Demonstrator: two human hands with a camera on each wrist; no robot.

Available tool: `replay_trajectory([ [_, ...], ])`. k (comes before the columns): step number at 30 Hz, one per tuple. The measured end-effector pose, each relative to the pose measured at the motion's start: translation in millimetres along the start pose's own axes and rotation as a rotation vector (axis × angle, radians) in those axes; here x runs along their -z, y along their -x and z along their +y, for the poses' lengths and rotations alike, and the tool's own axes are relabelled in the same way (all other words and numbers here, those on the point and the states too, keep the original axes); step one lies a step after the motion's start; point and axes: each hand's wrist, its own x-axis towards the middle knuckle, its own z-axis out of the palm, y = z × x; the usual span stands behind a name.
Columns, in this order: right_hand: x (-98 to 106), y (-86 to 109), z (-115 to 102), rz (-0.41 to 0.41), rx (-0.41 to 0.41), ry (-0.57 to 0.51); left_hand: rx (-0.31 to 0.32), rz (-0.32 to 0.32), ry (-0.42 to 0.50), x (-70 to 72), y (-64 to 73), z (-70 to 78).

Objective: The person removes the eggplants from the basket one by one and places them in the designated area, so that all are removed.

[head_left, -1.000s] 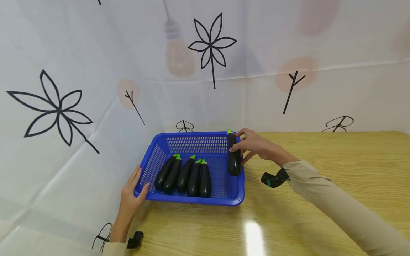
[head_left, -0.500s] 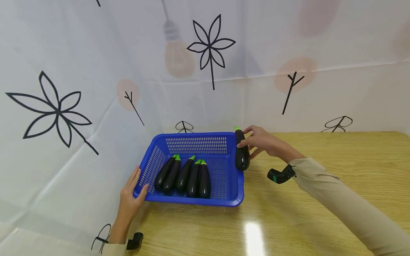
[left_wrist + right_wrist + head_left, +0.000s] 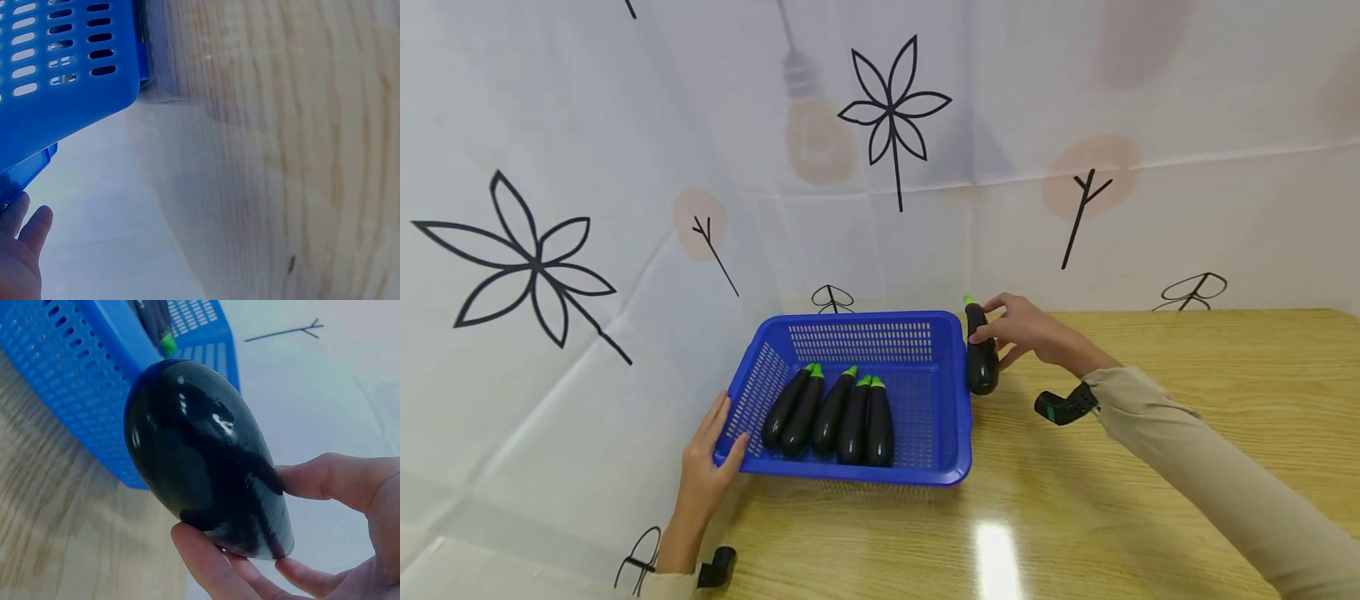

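With our right hand (image 3: 1024, 325), the nearer one, we are pinching an eggplant (image 3: 981, 367) in our fingers, just beside the basket (image 3: 925, 477), its green tip pointing at the bench's (image 3: 1225, 358) back edge. Our left hand (image 3: 703, 473) is touching the basket, fingers spread.

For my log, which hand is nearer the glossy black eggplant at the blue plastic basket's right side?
Right. The right hand holds that eggplant; the left hand is across the basket from it.
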Motion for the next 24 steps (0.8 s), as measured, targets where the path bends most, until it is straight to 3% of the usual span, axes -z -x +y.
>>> replay_trajectory([
  [16,6,-13.2,24,0.016,-0.022,0.039,0.013,-0.004,-0.01,-0.8,0.9,-0.2],
  [24,8,-20.9,39,0.03,-0.03,0.057,0.033,-0.043,-0.028,2.6,-0.3,3.0],
])
